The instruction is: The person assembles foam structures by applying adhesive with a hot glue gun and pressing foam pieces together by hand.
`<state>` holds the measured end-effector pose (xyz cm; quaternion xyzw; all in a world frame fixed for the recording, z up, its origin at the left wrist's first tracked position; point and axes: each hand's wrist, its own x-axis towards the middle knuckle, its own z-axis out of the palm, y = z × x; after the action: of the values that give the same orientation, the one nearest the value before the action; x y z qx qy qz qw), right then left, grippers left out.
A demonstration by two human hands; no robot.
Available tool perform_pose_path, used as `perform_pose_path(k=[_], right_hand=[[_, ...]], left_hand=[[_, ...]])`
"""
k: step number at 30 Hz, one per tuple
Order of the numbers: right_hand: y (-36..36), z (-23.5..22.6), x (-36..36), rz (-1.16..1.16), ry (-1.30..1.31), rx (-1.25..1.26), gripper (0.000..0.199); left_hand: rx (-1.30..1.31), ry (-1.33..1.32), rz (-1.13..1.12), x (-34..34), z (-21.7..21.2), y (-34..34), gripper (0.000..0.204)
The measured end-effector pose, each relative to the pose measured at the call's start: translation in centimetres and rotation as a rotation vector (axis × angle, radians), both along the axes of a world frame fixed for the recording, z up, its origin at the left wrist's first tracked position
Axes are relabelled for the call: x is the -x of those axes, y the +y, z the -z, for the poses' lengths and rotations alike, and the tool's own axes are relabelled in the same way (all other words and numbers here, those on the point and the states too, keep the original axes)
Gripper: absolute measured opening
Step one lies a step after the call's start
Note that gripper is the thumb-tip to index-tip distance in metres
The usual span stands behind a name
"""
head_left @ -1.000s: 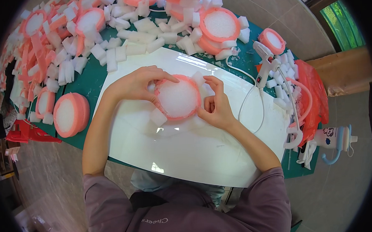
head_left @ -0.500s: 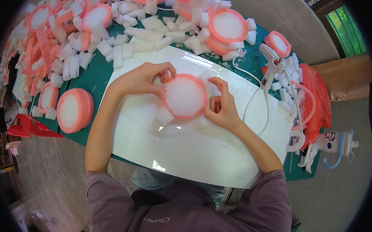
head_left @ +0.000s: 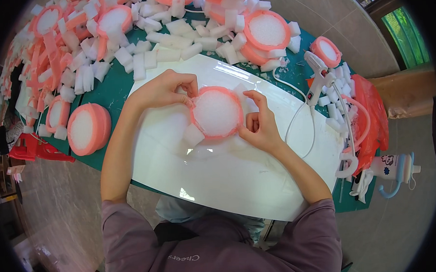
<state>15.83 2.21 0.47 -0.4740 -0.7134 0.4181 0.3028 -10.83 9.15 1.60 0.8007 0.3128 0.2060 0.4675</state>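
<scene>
A round white foam disc point(head_left: 218, 112) with a pink foam rim lies on the glossy white board before me. My left hand point(head_left: 170, 92) is closed in a pinch at the rim's upper left; what lies between its fingertips is partly hidden. Against the rim's lower right rest the thumb and curled fingers of my right hand point(head_left: 260, 122), steadying the disc. Its index finger is raised above them, close to a pale foam block. One white foam block point(head_left: 193, 135) sits at the disc's lower left, touching or nearly touching the rim.
Loose white foam blocks point(head_left: 167, 40) and pink-rimmed discs point(head_left: 268, 29) pile up along the far side. A thick pink-rimmed disc point(head_left: 84, 129) stands at left. On the right are a white glue gun point(head_left: 317, 78) with its cord, a red plastic bag point(head_left: 373, 124) and a bottle point(head_left: 387, 167).
My left hand has shifted slightly up and its fingers have drawn together into a tighter pinch at the rim. My right hand and the disc stay in place.
</scene>
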Motion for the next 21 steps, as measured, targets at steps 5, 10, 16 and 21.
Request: perform_pose_path(k=[5,10,16,21], right_hand=[[0.0,0.1,-0.1,0.002,0.011,-0.001,0.065],[0.0,0.0,0.0,0.005,0.004,0.007,0.065],[0.0,0.0,0.0,0.004,0.000,0.001,0.065],[0.0,-0.1,0.0,-0.002,-0.013,0.011,0.065]], left_hand=[[0.041,0.031,-0.058,-0.5,-1.0,-0.4,0.023],[0.017,0.037,-0.057,-0.2,-0.4,-0.2,0.021],[0.017,-0.010,-0.044,0.1,0.3,0.0,0.016],[0.074,0.011,-0.023,0.4,0.4,0.2,0.012]])
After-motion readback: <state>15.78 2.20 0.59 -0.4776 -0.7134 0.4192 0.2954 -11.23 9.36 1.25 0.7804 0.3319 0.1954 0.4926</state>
